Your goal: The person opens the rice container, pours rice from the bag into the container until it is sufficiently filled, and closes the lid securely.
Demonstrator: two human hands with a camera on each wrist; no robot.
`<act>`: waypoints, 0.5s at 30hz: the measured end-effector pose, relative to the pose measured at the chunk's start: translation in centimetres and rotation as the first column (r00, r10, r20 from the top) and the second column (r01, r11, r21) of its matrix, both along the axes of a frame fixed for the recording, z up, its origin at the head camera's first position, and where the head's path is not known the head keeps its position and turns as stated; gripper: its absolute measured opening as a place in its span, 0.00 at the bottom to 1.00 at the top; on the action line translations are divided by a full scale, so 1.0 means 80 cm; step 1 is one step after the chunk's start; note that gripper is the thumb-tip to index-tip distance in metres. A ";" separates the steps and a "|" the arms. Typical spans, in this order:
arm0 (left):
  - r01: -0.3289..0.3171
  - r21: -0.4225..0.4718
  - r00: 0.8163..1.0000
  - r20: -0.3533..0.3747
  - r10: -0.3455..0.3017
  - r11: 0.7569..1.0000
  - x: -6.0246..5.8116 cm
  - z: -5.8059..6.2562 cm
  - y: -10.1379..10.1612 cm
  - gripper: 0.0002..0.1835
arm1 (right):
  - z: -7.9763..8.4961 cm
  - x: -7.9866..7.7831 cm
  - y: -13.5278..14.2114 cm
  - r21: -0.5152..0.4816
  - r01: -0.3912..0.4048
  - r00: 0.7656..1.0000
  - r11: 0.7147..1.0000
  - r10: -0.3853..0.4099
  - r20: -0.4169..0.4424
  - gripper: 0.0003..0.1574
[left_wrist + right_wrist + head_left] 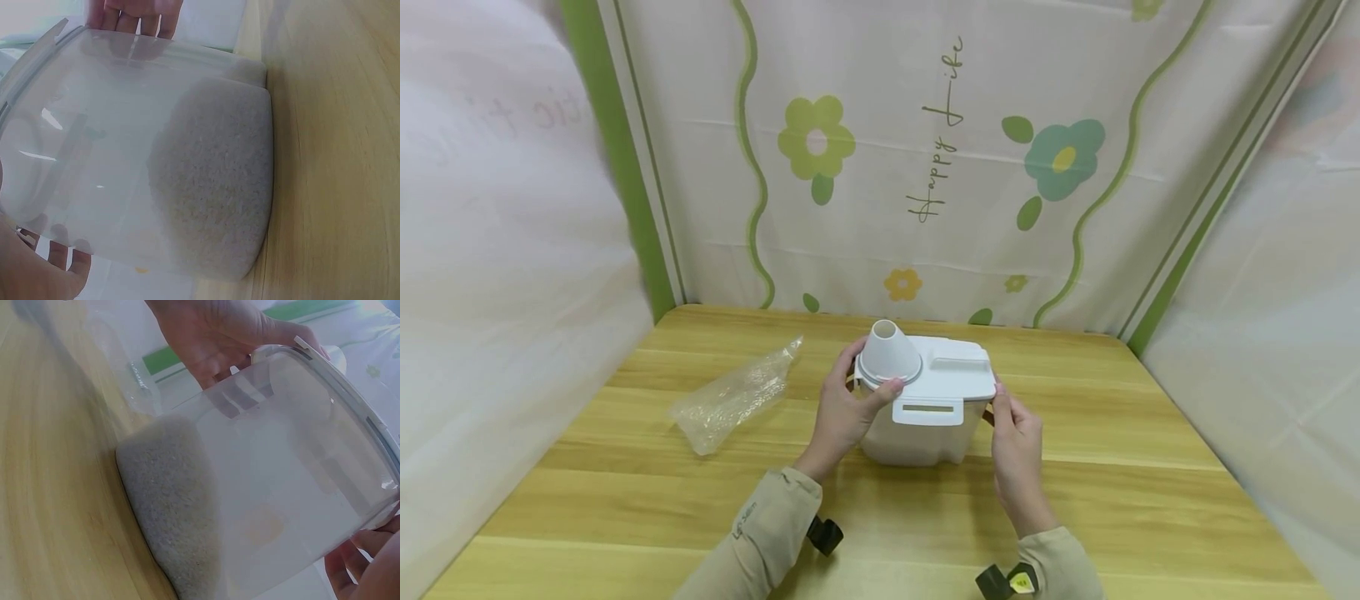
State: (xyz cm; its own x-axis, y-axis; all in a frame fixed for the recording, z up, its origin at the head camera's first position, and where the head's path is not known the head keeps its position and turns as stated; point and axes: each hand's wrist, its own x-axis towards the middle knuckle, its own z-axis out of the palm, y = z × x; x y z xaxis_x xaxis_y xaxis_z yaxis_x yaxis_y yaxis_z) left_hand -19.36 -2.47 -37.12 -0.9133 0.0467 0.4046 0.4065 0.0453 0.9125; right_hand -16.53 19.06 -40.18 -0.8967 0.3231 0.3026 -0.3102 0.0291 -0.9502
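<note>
A translucent storage container (pixel 910 442) with a white lid (pixel 951 379) stands on the table, rice (pixel 212 181) heaped in its lower part. On the lid's left end sits a white cone-shaped cup (pixel 891 354), narrow end up. The slotted front latch (pixel 928 412) sticks outward, away from the wall. My left hand (pixel 842 412) holds the left side, its thumb over the lid by the cone's base and its fingers behind the wall. At the right end, my right hand (pixel 1018 442) grips the lid's corner, thumb on the edge and fingers (pixel 340 569) against the side.
A crumpled clear plastic bag (pixel 737 396) lies on the wooden table (pixel 625 500), left of the container. Printed fabric (pixel 880 167) hangs behind the table's back edge, and pale sheets (pixel 512 275) enclose both sides.
</note>
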 end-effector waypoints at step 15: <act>-0.008 -0.011 1.000 -0.018 0.008 1.000 0.002 0.001 0.000 0.37 | 0.000 0.002 0.000 -0.002 -0.008 1.000 1.000 0.008 0.006 0.26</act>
State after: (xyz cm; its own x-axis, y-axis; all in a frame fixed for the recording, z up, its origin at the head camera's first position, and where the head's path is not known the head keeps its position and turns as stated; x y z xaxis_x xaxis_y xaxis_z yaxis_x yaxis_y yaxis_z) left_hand -19.18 -2.45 -37.03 -0.9063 0.0441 0.4203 0.4224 0.0590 0.9045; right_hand -16.36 19.07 -40.21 -0.9009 0.3169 0.2965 -0.3046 0.0248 -0.9521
